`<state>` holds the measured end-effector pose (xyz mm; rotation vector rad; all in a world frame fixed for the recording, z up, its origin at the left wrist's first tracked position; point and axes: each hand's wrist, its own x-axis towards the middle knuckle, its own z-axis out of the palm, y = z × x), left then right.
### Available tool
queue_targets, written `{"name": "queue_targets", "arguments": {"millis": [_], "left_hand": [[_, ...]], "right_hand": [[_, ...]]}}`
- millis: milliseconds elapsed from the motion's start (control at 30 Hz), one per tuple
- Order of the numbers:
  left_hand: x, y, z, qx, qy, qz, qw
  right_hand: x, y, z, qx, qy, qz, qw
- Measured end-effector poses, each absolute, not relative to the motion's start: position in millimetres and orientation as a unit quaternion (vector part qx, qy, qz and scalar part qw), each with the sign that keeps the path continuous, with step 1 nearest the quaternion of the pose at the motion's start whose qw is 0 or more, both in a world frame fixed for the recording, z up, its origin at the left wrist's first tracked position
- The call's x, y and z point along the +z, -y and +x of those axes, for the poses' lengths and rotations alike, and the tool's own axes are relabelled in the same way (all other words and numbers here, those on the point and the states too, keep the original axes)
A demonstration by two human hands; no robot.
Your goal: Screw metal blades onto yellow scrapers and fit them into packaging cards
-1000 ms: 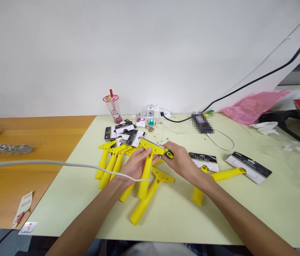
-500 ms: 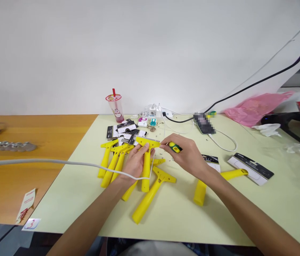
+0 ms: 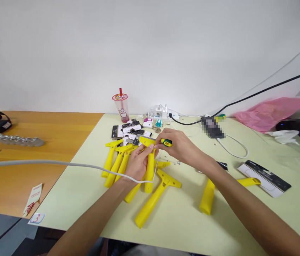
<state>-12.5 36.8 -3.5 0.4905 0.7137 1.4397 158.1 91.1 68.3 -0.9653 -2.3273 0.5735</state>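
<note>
Fingers of the left hand [image 3: 138, 163] are gripping a yellow, T-shaped plastic scraper [image 3: 149, 169] over the pale worktop [image 3: 179, 220], while those of the right hand [image 3: 178, 144] are holding a small green-and-yellow-handled tool [image 3: 167, 142] at the scraper's head. More yellow, T-shaped plastic scrapers [image 3: 151, 203] are lying beneath, and a tall, clear cup with a red straw [image 3: 123, 108] is standing behind.

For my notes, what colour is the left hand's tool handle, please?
Tool handle: yellow, best in the head view.
</note>
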Motion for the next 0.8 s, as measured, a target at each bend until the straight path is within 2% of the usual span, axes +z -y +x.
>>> {"name": "queue_targets", "arguments": {"millis": [100, 400, 633, 800], "left_hand": [[-2, -35, -12, 0.623, -0.327, 0.216, 0.677], [3, -29, -8, 0.589, -0.360, 0.262, 0.674], [12, -25, -6, 0.556, -0.374, 0.303, 0.678], [11, -27, -9, 0.568, -0.383, 0.322, 0.653]], "right_hand": [[66, -95, 162, 0.235, 0.854, -0.377, 0.270], [79, -106, 178, 0.403, 0.807, -0.373, 0.215], [77, -109, 189, 0.505, 0.768, -0.374, 0.123], [81, -107, 192, 0.501, 0.773, -0.363, 0.140]]}}
